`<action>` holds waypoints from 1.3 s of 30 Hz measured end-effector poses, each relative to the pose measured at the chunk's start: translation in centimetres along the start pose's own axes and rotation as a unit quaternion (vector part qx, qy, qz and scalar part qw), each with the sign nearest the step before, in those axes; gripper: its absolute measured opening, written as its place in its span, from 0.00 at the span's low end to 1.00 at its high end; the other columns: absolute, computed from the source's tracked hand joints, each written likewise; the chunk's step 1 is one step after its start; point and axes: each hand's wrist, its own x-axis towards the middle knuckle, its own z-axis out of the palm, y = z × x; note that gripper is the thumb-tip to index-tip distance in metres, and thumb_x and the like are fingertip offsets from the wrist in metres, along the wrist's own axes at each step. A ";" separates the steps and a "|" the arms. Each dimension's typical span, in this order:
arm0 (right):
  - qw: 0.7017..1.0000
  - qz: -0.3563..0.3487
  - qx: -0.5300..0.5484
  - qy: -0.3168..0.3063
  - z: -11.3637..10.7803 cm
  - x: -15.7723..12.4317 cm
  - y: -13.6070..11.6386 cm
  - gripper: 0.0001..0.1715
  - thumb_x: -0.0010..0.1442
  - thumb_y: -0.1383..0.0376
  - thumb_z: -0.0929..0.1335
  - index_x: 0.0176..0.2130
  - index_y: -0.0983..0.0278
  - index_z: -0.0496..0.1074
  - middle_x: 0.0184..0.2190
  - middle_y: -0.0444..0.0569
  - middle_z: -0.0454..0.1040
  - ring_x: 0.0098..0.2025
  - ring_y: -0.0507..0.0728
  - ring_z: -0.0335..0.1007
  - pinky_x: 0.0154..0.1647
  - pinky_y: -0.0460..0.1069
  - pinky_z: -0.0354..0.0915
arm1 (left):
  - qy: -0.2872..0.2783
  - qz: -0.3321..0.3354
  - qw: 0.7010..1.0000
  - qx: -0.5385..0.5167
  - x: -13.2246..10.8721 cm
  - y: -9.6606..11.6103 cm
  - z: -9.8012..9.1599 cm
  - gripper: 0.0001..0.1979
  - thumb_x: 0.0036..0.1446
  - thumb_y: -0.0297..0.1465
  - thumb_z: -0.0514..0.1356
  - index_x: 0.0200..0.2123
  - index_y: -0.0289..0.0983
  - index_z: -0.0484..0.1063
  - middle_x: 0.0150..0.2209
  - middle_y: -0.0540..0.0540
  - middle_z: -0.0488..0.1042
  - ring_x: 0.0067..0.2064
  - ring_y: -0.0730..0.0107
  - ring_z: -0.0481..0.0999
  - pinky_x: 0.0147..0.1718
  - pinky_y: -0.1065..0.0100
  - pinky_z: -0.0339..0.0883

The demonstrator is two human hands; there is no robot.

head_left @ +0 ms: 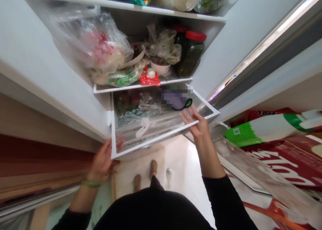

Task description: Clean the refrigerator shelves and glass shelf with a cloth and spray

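A clear fridge shelf with a white frame (161, 136) sticks out of the open fridge, tilted toward me. My left hand (102, 161) grips its near left corner, fingers wrapped under the frame. My right hand (195, 121) holds the front right edge, fingers curled over the rim. Beneath the glass I see bagged vegetables (133, 106) and a purple item (179, 101). A green bangle (91, 183) circles my left wrist.
The shelf above carries plastic bags of food (100, 52), a red-lidded jar (192, 52), a small bowl (161, 67) and a red packet (149, 79). The open door on the right holds a green-and-white bottle (266, 127) and red cartons (291, 159). My feet (146, 176) stand on a pale floor.
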 end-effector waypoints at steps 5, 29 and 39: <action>0.998 -0.049 -0.035 0.000 0.1 -0.3 0.1 0.21 0.55 0.70 0.70 0.49 0.59 0.79 0.56 0.49 0.81 0.58 0.62 0.80 0.65 0.66 0.73 | 0.044 0.096 0.991 0.076 0.1 -1.0 2.3 0.20 0.45 0.29 0.79 0.40 0.32 0.78 0.40 0.38 0.86 0.30 0.69 0.84 0.31 0.75 0.77; 0.984 -0.081 -0.148 -0.052 -1.7 -1.9 -1.3 0.20 0.58 0.59 0.78 0.50 0.55 0.80 0.64 0.48 0.77 0.65 0.66 0.76 0.70 0.66 0.69 | 0.004 0.049 0.990 0.134 -2.5 0.0 1.7 0.31 0.44 0.38 0.81 0.49 0.36 0.74 0.49 0.40 0.85 0.43 0.62 0.88 0.41 0.70 0.81; 0.985 -0.082 -0.153 -0.005 -1.8 -6.0 -1.4 0.22 0.59 0.57 0.77 0.53 0.52 0.80 0.65 0.44 0.76 0.65 0.64 0.76 0.70 0.64 0.70 | 0.023 0.016 0.987 0.158 -3.7 -0.5 0.4 0.32 0.41 0.38 0.82 0.48 0.41 0.77 0.48 0.47 0.86 0.39 0.65 0.88 0.37 0.74 0.83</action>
